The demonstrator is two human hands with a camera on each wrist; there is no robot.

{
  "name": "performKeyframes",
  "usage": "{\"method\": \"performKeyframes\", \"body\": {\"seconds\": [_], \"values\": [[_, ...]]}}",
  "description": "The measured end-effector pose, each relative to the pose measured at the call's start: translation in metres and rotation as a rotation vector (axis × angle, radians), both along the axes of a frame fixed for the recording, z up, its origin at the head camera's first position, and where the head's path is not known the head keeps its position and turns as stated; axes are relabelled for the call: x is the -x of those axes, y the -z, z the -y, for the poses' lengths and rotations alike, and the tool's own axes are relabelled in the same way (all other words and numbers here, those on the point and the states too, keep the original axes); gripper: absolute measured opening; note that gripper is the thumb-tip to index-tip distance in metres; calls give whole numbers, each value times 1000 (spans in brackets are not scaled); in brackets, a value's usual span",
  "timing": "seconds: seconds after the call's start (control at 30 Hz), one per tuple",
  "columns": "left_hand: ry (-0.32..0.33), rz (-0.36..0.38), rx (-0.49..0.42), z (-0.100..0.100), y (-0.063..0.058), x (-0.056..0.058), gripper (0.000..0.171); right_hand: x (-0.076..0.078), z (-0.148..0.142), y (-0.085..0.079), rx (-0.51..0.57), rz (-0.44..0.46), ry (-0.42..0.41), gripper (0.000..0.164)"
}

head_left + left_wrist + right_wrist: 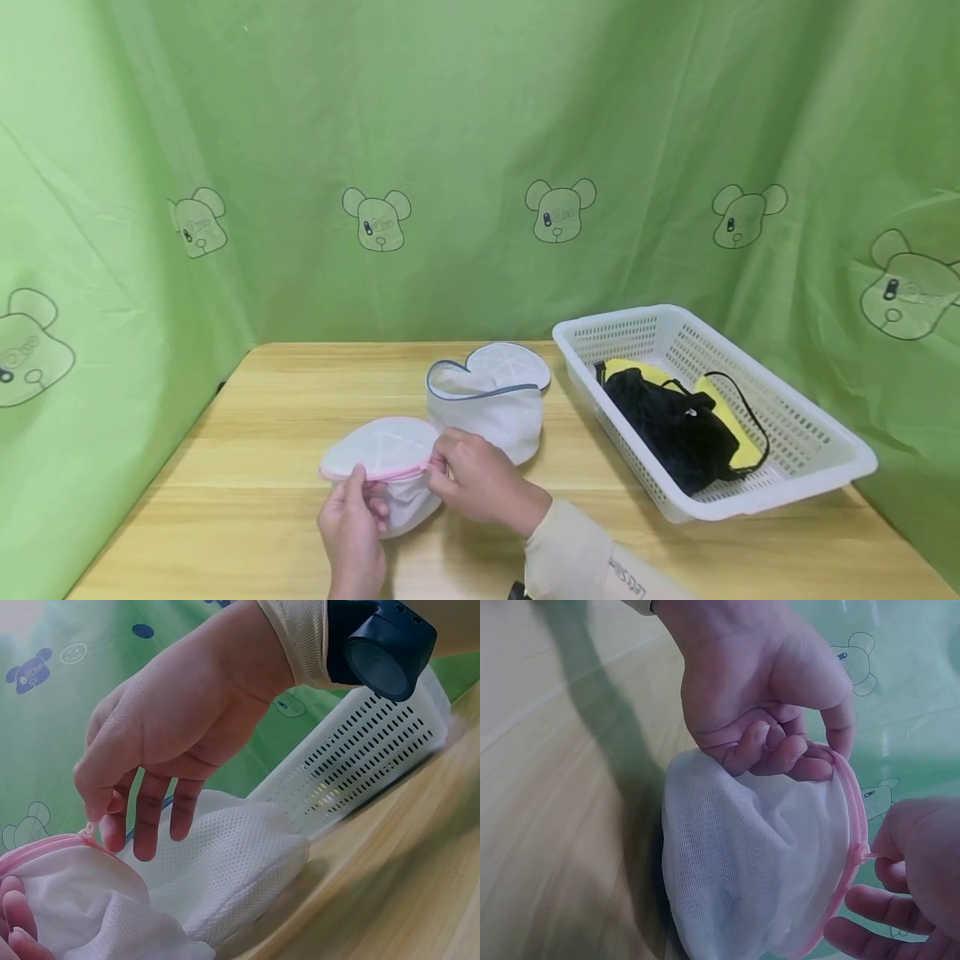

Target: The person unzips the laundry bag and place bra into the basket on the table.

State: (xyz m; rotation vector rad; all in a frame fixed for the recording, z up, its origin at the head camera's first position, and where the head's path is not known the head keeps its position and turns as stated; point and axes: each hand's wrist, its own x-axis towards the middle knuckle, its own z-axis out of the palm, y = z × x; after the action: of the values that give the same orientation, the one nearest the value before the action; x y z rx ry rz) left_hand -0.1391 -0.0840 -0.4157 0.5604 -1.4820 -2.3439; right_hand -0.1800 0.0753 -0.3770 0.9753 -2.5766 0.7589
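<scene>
A white mesh laundry bag point(381, 443) with a pink zipper around its lid stands on the table. My left hand point(351, 525) grips its near edge, thumb over the pink zipper and fingers curled against the mesh side. With thumb and index finger, my right hand point(480, 479) pinches the small pink zipper pull point(864, 853) at the bag's right side, while its other fingers hang loose in the left wrist view. Just behind stands a second mesh laundry bag point(491, 417) with dark blue trim, its lid folded back and its mouth gaping.
On the right, a white plastic basket point(806, 417) holds a black garment with thin straps point(671, 429) and a yellow fabric piece point(738, 429). The wooden table point(300, 383) is bounded by a green curtain point(465, 283) with bear-head prints.
</scene>
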Motion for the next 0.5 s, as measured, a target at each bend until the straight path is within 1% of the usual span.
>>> {"method": "performKeyframes", "body": {"seconds": [0.27,0.5], "values": [[12,5,1,0,1,1,28,1,-2,2,-22,-20,10,12],[10,13,0,1,1,1,29,3,-5,3,-31,-4,13,12]]}}
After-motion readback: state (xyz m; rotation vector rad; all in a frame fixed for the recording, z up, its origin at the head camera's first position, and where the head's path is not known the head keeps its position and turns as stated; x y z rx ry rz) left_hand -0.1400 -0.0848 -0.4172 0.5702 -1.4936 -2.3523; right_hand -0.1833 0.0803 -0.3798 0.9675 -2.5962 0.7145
